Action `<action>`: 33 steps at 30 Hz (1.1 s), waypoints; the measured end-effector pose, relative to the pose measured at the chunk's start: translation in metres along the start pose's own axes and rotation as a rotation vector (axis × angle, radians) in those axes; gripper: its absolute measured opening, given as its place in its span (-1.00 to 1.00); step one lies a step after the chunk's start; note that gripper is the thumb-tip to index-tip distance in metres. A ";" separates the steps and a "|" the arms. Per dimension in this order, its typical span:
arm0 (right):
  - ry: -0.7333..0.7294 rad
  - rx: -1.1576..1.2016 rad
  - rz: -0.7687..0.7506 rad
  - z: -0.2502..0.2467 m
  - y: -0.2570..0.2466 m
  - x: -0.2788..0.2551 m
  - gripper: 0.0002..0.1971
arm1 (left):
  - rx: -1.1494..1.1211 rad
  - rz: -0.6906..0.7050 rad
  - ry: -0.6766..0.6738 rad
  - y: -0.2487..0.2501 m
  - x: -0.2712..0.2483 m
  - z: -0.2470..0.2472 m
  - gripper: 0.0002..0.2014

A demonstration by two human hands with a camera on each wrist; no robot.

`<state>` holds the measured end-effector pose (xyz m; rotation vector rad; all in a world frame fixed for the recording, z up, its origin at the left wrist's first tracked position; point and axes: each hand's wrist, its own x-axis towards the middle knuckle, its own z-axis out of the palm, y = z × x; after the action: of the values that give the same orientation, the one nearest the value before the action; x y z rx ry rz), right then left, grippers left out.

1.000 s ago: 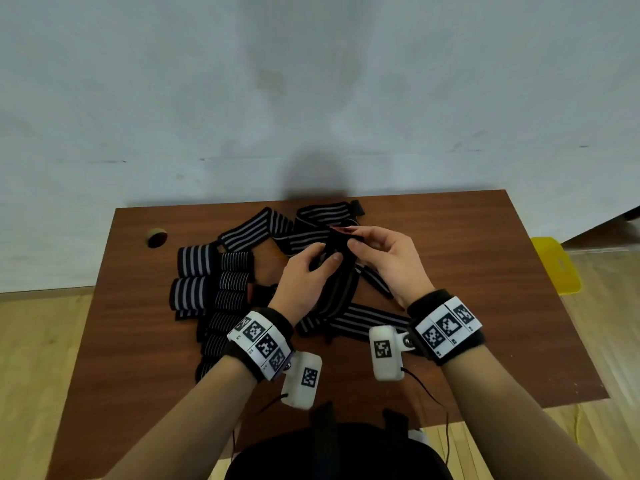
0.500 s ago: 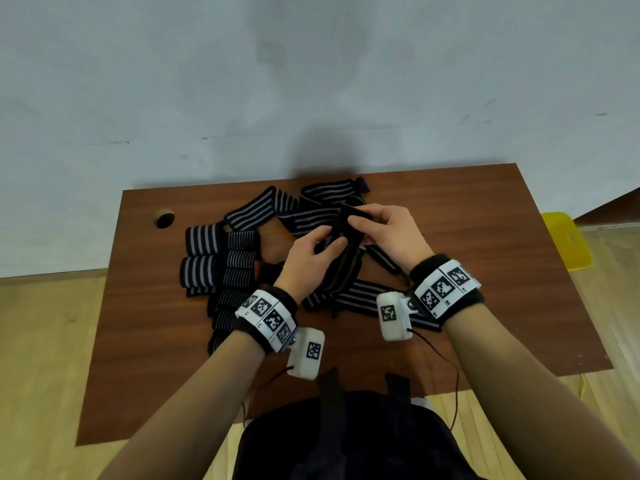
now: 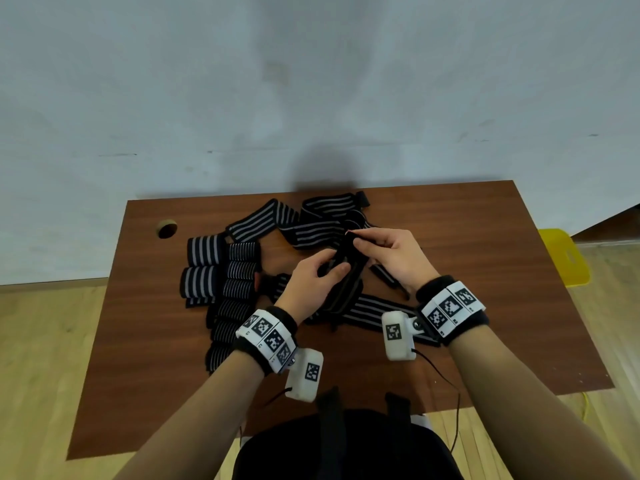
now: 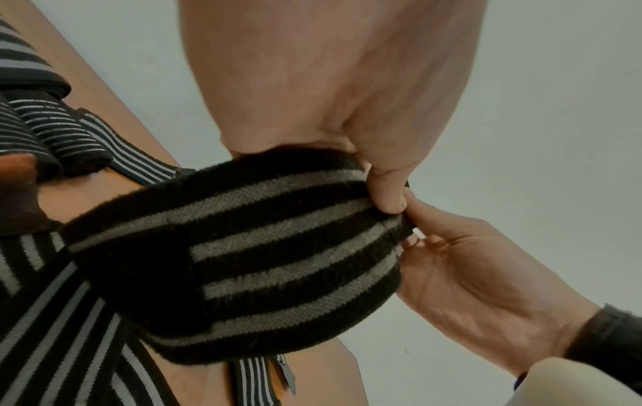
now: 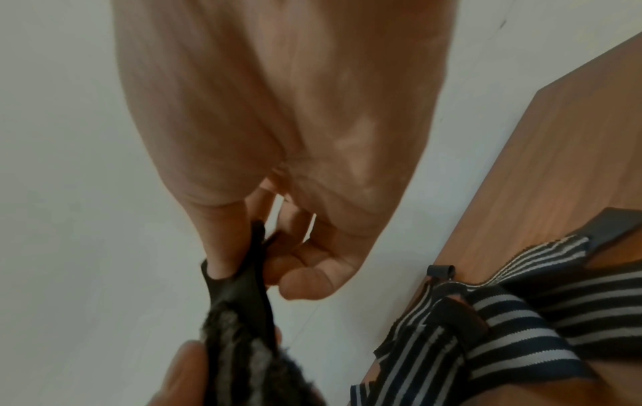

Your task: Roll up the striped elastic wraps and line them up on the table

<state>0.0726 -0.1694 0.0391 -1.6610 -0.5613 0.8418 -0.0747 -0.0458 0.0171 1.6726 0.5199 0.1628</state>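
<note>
No words or numbers can be read; the wristbands [image 3: 268, 336] carry only black-and-white square code patterns.

Wraps [image 3: 322, 226] black with grey-white stripes; surface [image 3: 485, 271] reddish-brown woodgrain; wrist bands [image 3: 450, 308] white with black square-code markers.

Soft even daylight, faint shadow on the wall [image 3: 322, 168], wide-angle edge bending, blurred right-wrist view.
</note>
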 end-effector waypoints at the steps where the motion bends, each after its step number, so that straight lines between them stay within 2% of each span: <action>1: -0.005 0.013 0.005 0.000 0.000 0.000 -0.79 | -0.005 -0.007 0.004 -0.002 0.000 0.000 -0.87; 4: -0.012 0.045 -0.009 0.002 -0.001 -0.001 -0.79 | -0.088 -0.087 -0.010 -0.004 0.000 0.001 -0.81; 7: 0.005 0.010 -0.046 0.001 -0.004 0.000 -0.76 | -0.201 -0.129 -0.027 -0.003 0.001 0.002 -0.63; 13: 0.066 -0.017 -0.109 0.002 -0.013 0.006 -0.66 | -0.070 -0.073 -0.039 0.008 0.003 0.000 -0.80; 15: 0.156 0.033 -0.108 0.011 -0.012 0.006 -0.68 | -0.051 -0.032 0.036 0.012 0.004 0.001 -0.80; 16: 0.164 0.130 -0.076 0.017 -0.011 0.003 -0.66 | -0.071 -0.017 0.097 0.013 0.006 0.000 -0.80; 18: 0.074 0.347 0.051 0.029 0.000 0.000 -0.50 | -0.175 -0.004 0.233 0.019 0.013 -0.005 -0.80; 19: 0.003 0.380 0.077 0.035 0.007 -0.003 -0.48 | -0.239 0.003 0.287 0.025 0.015 -0.008 -0.80; 21: -0.109 0.238 0.013 0.048 0.017 -0.011 -0.60 | -0.306 0.038 0.351 0.038 0.020 -0.016 -0.76; 22: -0.111 0.114 -0.046 0.053 0.017 -0.014 -0.65 | -0.326 0.046 0.369 0.045 0.021 -0.019 -0.73; 24: -0.044 -0.005 -0.138 0.059 0.012 -0.014 -0.73 | -0.396 0.064 0.396 0.057 0.026 -0.025 -0.72; 26: -0.002 0.018 -0.181 0.058 0.001 -0.010 -0.82 | -0.458 0.051 0.421 0.067 0.034 -0.032 -0.69; 30: -0.083 0.149 -0.075 0.048 -0.005 -0.001 -0.78 | -0.645 0.023 0.457 0.081 0.055 -0.053 -0.60; 33: -0.207 -0.039 -0.013 0.046 0.018 -0.001 -0.72 | -0.673 0.060 0.497 0.093 0.069 -0.074 -0.56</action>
<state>0.0353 -0.1460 0.0172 -1.6133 -0.7345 1.0062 -0.0198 0.0424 0.1070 0.9782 0.6888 0.7279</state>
